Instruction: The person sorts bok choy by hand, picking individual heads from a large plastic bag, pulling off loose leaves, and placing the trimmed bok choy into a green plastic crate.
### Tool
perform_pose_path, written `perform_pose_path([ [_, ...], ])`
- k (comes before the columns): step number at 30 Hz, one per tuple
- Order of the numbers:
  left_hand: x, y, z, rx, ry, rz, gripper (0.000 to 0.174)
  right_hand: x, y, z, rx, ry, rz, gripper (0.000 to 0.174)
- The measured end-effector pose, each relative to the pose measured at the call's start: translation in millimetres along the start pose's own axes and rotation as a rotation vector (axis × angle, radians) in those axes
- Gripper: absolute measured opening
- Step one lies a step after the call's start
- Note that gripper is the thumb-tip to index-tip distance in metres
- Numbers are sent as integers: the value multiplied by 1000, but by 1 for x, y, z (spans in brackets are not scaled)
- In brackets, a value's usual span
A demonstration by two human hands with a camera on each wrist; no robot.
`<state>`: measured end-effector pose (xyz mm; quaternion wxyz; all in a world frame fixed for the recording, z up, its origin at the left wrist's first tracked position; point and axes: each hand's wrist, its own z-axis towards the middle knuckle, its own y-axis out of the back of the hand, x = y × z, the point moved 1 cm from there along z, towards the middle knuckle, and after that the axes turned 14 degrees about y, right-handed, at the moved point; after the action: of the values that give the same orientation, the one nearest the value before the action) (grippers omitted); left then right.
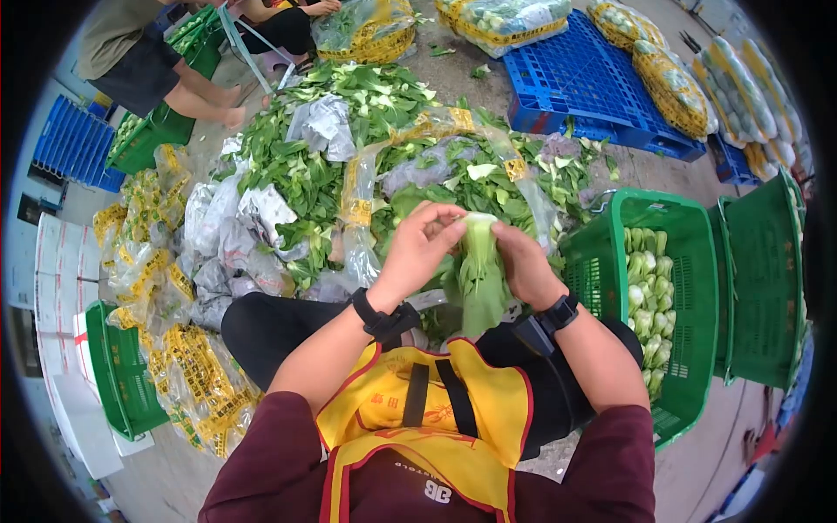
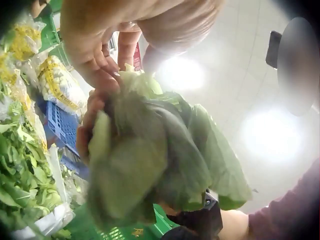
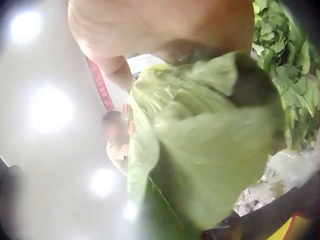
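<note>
Concrete floor (image 1: 453, 87) is showing around a broad pile of loose green leaves (image 1: 384, 96), with crumpled grey plastic bags (image 1: 248, 253) lying against its left side. Yellow-printed plastic wrap (image 1: 205, 379) is bunching up farther left, by a green crate (image 1: 131, 375). Blue plastic pallet (image 1: 567, 87) is sitting beyond the pile, upper right, with bagged vegetables (image 1: 667, 83) resting on it. Another person (image 1: 135, 74) in dark shorts is showing at upper left, partly cut off.

Seated wearer is sporting a yellow vest (image 1: 418, 392) over a maroon shirt (image 1: 261, 462). Bok choy head (image 1: 481, 275) is hanging between both hands, in front of the vest, pale base up, leaves drooping down. Left hand (image 1: 423, 244) is gripping near the base, fingers curled, thumb and fingertips pinching in. Right hand (image 1: 529, 268) is holding the opposite side, fingers bending round the leaves, thumb near the base; its fingertips are partly hidden. Neither hand is opening wide.

Green basket (image 1: 697, 296) is standing just beside the right knee, containing rows of bok choy heads (image 1: 645, 301), bases pale. More green crates (image 1: 767, 288) are standing to its right.
</note>
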<state>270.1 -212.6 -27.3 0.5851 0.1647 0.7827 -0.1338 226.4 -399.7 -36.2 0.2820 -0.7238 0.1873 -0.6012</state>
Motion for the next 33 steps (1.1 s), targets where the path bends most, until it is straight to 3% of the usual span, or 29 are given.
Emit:
perform_pose_path([
  [2,2,2,3,19,5,-44,21,0,-1,1,-17,-40,22,45],
  [8,2,12,13,29,-233,44,24,-9,6,7,71,-21,75,50],
  [10,-1,7,11,71,-119,7,18,-10,7,6,34,-74,142,46],
  [12,0,14,19,-86,-173,326,12,-9,4,1,-78,-207,130,46],
  [13,4,19,27,-181,-171,337,11,-6,0,-3,-119,-241,46,47],
  [14,12,32,39,-196,9,284,15,-2,-4,-4,-121,-251,57,47],
  [16,44,58,67,-376,-159,265,30,12,-7,-3,-122,-106,-37,40],
  [18,114,110,93,-199,109,621,47,30,-9,-4,-123,17,-61,41],
  [20,149,123,93,149,675,496,46,47,-12,-3,-118,137,-141,44],
  [21,223,149,104,247,469,767,41,49,-9,-2,-133,168,-162,45],
  [23,285,162,109,344,242,1028,37,51,-1,-1,-116,168,-157,44],
  [25,285,147,94,-709,488,817,24,54,-1,-1,-108,164,-188,43],
  [26,299,156,101,-711,488,813,24,55,-1,-1,-105,163,-191,43],
  [28,328,175,112,-475,719,-179,28,57,0,0,-99,146,-218,45],
  [29,266,145,102,-450,794,-262,26,57,1,1,-92,142,-203,46],
  [30,243,131,99,-347,806,-244,29,56,2,0,-73,151,-205,46],
  [32,273,132,120,-256,871,-305,40,56,3,4,-116,148,-187,49],
  [33,262,120,124,-198,853,-345,43,56,2,7,-100,157,-175,51],
])
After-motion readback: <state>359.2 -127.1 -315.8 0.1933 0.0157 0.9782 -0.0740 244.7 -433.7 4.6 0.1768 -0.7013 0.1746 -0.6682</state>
